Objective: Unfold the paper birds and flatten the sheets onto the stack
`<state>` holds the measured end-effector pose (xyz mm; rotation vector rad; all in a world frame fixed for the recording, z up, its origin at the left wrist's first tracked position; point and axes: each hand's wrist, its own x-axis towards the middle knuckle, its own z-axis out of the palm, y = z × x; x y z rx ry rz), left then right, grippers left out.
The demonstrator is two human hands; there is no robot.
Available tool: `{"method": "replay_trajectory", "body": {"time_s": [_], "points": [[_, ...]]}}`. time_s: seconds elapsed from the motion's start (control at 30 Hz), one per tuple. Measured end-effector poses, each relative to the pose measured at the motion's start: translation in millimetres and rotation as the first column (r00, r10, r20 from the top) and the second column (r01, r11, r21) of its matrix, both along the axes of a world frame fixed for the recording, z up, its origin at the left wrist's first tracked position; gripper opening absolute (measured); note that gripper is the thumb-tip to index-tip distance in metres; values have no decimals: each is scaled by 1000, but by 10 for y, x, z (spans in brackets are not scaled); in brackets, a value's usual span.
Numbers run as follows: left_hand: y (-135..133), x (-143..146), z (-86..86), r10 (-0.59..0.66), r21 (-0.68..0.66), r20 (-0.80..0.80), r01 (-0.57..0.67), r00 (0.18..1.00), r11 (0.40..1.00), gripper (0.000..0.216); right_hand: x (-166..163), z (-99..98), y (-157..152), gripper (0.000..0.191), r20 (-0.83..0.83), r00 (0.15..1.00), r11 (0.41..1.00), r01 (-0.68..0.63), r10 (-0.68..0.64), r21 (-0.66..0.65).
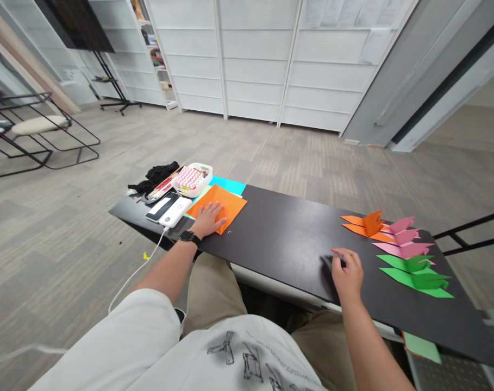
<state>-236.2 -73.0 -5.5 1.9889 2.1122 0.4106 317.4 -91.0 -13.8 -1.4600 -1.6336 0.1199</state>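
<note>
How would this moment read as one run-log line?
left hand: spread on orange paper | right hand: curled over black tabletop | far right: orange, pink, green folded-paper birds

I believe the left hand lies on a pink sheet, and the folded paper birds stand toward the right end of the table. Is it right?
Not quite: the head view shows the left hand on an orange sheet, not pink. The rest holds.
</note>
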Motion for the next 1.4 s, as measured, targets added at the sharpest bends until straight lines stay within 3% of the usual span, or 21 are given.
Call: {"method": "replay_trajectory", "body": {"time_s": [0.27,0.5,0.83,1.07,1.27,1.4], "points": [[41,91,-12,112,-31,-187,-119,976,992,74,14,-33,22,27,-13,1000,1000,3,-3,12],[128,68,15,191,-56,-177,-203,966,978,76,-10,-2,9,27,-30,999,1000,13,-13,4],[166,20,79,212,-47,-165,-222,963,974,73,-11,1,10,27,-30,999,1000,16,-16,21],[181,-41,159,164,-152,-171,-191,971,970,78,-12,-8,7,25,-49,999,999,16,-14,37],[152,-52,209,174,-127,-161,-196,971,972,73,-2,-29,4,25,-63,998,999,22,-20,28],[151,107,261,193,22,-122,-192,974,981,69,6,-48,17,25,-76,997,999,21,-19,25]]}}
